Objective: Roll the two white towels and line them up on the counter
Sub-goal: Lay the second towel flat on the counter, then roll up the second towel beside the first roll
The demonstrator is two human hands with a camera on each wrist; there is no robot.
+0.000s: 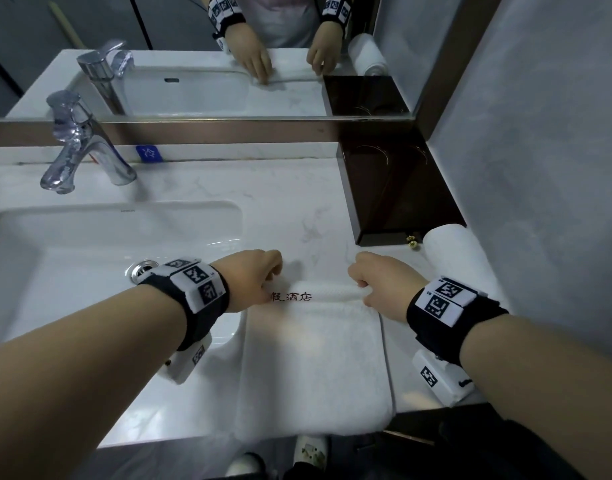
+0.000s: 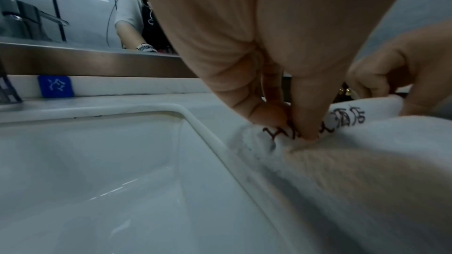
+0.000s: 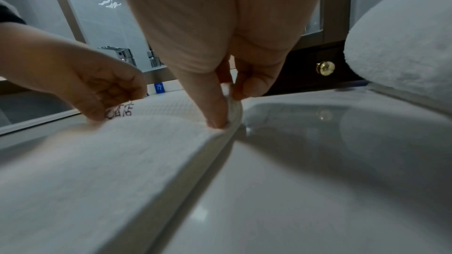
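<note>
L hand (image 1: 254,277) pinches the far left corner of the flat towel (image 1: 315,362), thumb and fingers clamped on the first tight turn, right over the dark embroidered lettering (image 1: 292,296). R hand (image 1: 373,289) pinches the far right corner the same way. Probably both ends are held so the roll starts even and comes toward the person w/o skewing. The towel lies folded into a long strip on the surface (image 1: 200,188), between the sink (image 1: 89,237) and the surface's right end, near end draped over the front edge. Rolled towel (image 1: 451,251) already sits at far right, by the dark wooden box (image 1: 391,188) w/ a brass knob (image 1: 412,241), likely the spot to line up against. Fingertips under the fold are hidden; part of the lettering is covered; the rolled towel's far end is unclear.
</note>
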